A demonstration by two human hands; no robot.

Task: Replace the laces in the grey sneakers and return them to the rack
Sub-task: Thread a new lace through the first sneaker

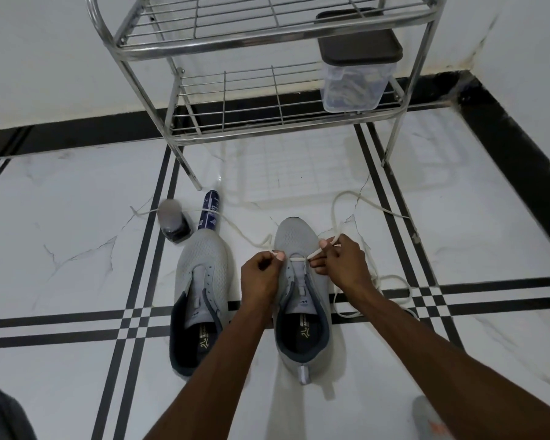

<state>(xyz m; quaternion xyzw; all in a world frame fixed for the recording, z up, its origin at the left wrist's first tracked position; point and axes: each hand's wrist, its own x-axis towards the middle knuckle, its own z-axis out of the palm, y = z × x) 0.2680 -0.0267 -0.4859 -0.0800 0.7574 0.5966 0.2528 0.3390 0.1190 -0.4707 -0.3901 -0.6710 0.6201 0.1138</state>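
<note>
**Lacing the first eyelets of the right-hand sneaker**

While both hands work at its toe end, the grey mesh sneaker with the dark collar (pixel 302 281) stands on the white marble floor with black stripes (pixel 77 249), in front of the chrome wire shoe rack (pixel 267 90). One cream lace (pixel 296 257) already bridges the lowest pair of eyelets. The left hand (pixel 262 271) pinches one run of that lace between thumb and curled fingers, just left of the bar; the right hand (pixel 340 262) pinches the other run, just right of it. Loose lace trails across the floor on either side of this sneaker.

Its unlaced twin (pixel 200 287) sits just to its left, and beyond that twin stand a dark blue spray can (pixel 209 214) and a small dark bottle (pixel 172 223). A clear lidded plastic box (pixel 353 81) rests on the rack's lower shelf.

To do this step well, I judge both ends should be drawn out evenly, the bar kept flat, then crossed to the next eyelets without twisting.
</note>
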